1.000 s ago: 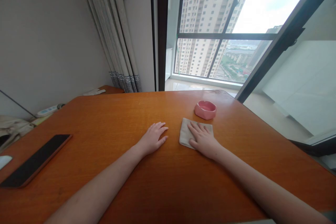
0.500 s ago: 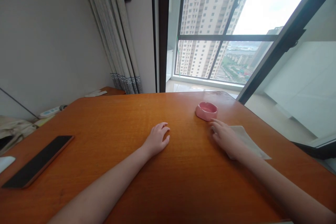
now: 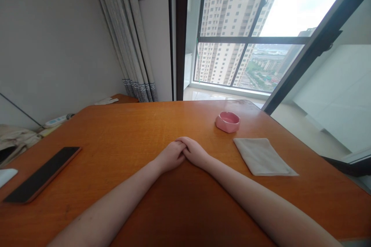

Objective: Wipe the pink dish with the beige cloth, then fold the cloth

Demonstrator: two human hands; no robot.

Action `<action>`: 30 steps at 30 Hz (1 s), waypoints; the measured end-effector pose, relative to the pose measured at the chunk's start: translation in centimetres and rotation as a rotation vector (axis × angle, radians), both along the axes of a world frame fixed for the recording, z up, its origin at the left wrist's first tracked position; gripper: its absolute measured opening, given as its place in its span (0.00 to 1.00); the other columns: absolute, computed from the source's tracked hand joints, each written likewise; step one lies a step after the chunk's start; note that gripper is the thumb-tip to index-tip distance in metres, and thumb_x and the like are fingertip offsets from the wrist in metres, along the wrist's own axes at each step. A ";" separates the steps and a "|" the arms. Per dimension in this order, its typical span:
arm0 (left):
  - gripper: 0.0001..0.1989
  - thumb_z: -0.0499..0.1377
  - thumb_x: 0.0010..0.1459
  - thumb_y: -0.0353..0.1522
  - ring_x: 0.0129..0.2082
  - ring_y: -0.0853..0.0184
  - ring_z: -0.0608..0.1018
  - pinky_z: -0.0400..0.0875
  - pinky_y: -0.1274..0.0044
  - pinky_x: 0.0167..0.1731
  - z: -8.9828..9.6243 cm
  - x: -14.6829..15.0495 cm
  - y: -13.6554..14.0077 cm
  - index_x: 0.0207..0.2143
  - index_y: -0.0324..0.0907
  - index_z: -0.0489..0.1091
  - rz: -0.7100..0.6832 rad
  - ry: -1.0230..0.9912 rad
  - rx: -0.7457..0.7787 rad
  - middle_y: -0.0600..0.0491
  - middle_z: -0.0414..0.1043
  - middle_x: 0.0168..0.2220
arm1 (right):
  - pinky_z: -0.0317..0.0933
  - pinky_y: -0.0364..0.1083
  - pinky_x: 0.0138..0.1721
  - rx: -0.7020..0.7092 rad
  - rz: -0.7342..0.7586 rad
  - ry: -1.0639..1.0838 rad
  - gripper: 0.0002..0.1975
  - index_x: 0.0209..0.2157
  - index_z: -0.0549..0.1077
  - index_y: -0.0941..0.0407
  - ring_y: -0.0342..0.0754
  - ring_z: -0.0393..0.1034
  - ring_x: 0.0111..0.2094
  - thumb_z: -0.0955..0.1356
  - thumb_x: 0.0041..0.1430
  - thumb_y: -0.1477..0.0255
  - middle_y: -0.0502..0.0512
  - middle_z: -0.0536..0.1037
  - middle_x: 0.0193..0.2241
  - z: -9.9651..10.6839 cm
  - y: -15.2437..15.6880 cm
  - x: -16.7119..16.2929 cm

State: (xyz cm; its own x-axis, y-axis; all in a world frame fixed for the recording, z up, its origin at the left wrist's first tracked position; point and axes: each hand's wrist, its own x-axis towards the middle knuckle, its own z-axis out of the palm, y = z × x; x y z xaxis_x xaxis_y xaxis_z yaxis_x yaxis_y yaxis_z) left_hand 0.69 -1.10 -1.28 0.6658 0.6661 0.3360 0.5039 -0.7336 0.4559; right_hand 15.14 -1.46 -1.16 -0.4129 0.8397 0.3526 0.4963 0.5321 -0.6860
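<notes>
My left hand [image 3: 171,156] and my right hand [image 3: 197,151] meet over the middle of the wooden table [image 3: 139,127]. Their fingers are closed and overlap, the right hand's fingers lying over those of the left. No object shows in either hand; the palms are hidden. Beyond my right hand, to the right, stands a pink, many-sided ashtray [image 3: 228,122], upright with its hollow facing up. Nearer and further right, a folded grey cloth [image 3: 263,157] lies flat, apart from the hand.
On the left of the table lies a long, dark, flat slab [image 3: 43,175] with a reddish-brown edge. A white object [image 3: 7,176] sits at the left frame edge. Behind the table are a grey curtain [image 3: 127,34] and a large window [image 3: 249,40].
My right hand has moved left, from over the cloth near the ashtray, to join my left hand. The left hand's fingers have closed. The cloth now shows whole; the ashtray has not moved.
</notes>
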 end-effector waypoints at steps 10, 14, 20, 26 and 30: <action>0.13 0.50 0.52 0.24 0.45 0.61 0.74 0.67 0.70 0.48 0.7 -0.2 -0.2 0.40 0.37 0.68 -0.039 -0.004 -0.035 0.45 0.73 0.43 | 0.61 0.50 0.51 -0.030 -0.015 -0.009 0.20 0.44 0.71 0.59 0.49 0.68 0.46 0.60 0.49 0.82 0.59 0.75 0.43 0.2 -0.3 0.3; 0.13 0.50 0.53 0.24 0.45 0.62 0.74 0.67 0.70 0.48 0.6 -0.2 -0.2 0.40 0.38 0.68 -0.041 -0.012 -0.040 0.45 0.73 0.43 | 0.62 0.50 0.51 -0.014 -0.014 -0.016 0.20 0.44 0.70 0.57 0.49 0.69 0.46 0.60 0.50 0.82 0.58 0.75 0.43 0.3 -0.4 0.5; 0.14 0.50 0.52 0.24 0.46 0.61 0.73 0.67 0.70 0.49 0.3 -0.2 -0.1 0.41 0.38 0.69 -0.033 -0.022 -0.049 0.45 0.73 0.44 | 0.61 0.50 0.51 0.019 0.011 -0.055 0.21 0.46 0.69 0.58 0.49 0.68 0.46 0.59 0.50 0.82 0.59 0.75 0.44 -0.1 -0.4 0.4; 0.16 0.49 0.54 0.25 0.39 0.65 0.73 0.68 0.73 0.41 0.6 -0.3 -0.3 0.45 0.39 0.67 -0.004 0.004 -0.034 0.48 0.72 0.38 | 0.46 0.57 0.60 0.260 -0.058 -0.203 0.23 0.46 0.69 0.55 0.50 0.62 0.53 0.59 0.48 0.83 0.56 0.71 0.49 1.8 0.0 2.5; 0.16 0.50 0.56 0.26 0.36 0.66 0.72 0.66 0.75 0.40 1.1 -0.6 -0.6 0.46 0.40 0.68 -0.028 0.065 -0.007 0.49 0.70 0.36 | 0.35 0.59 0.61 0.404 -0.487 -0.283 0.21 0.47 0.68 0.56 0.52 0.57 0.56 0.60 0.50 0.81 0.58 0.68 0.52 4.0 1.5 7.1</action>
